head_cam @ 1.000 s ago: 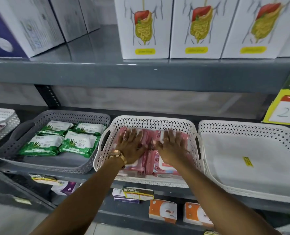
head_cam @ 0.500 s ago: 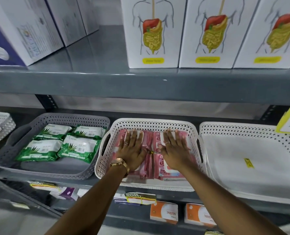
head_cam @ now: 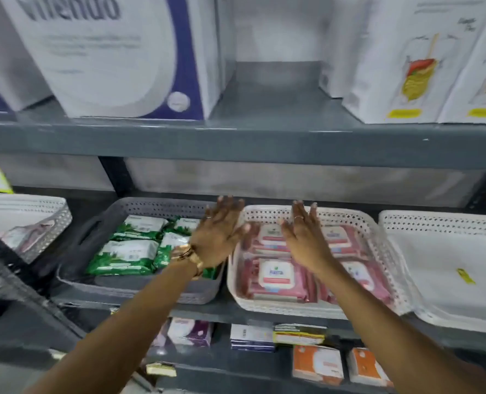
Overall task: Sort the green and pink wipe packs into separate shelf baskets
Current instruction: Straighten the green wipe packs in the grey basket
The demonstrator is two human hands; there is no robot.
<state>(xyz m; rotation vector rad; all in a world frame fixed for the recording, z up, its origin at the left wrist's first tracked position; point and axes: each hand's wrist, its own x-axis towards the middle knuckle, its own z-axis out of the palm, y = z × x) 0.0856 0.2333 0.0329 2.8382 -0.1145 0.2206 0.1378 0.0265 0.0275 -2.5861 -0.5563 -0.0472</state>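
Note:
Several green wipe packs lie in a grey perforated basket on the middle shelf. Right of it, a white perforated basket holds several pink wipe packs. My left hand hovers with fingers spread over the gap between the two baskets, a gold watch on its wrist. Above the pink packs my right hand is raised, open and empty. Neither hand touches a pack.
An empty white basket stands at the right, another white basket at the far left. White boxes line the upper shelf, whose grey edge overhangs. Small boxes sit on the shelf below.
Both hands have lifted off the pink packs, and the left hand has shifted left toward the grey basket. The camera has swung left and moved closer.

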